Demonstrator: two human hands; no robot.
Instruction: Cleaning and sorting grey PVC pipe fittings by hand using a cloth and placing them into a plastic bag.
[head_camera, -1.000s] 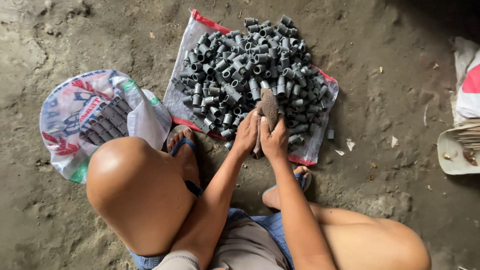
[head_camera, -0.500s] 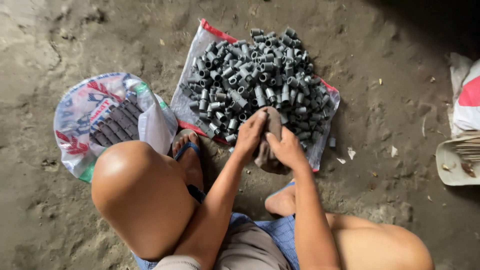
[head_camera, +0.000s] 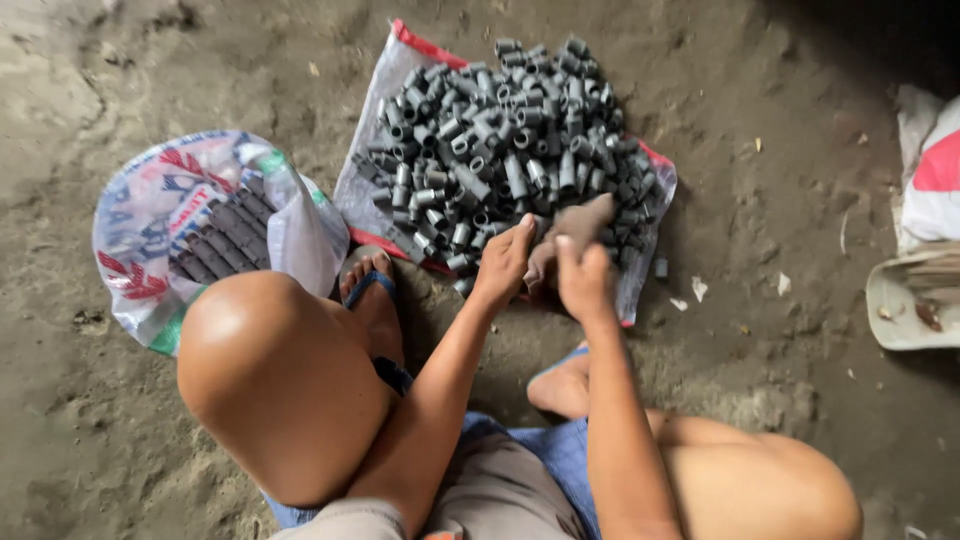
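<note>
A heap of short grey plastic pipe fittings (head_camera: 505, 130) lies on a clear plastic sheet with a red edge (head_camera: 372, 150) on the dirt floor. At the heap's near edge my left hand (head_camera: 503, 265) and my right hand (head_camera: 580, 280) both grip a brown rag (head_camera: 570, 235) between them. The rag sticks up toward the right over the fittings. Whether a fitting is wrapped inside the rag cannot be seen. My bare knees and sandalled feet frame the hands.
A printed plastic bag (head_camera: 160, 215) at the left holds rows of dark fittings (head_camera: 222, 238). A lone fitting (head_camera: 660, 268) and paper scraps lie right of the sheet. A white sack (head_camera: 935, 185) and a pale tray (head_camera: 905, 305) sit at the right edge.
The rag was bunched low under both hands half a second ago; now it is lifted and spread up to the right, and my hands sit slightly farther apart.
</note>
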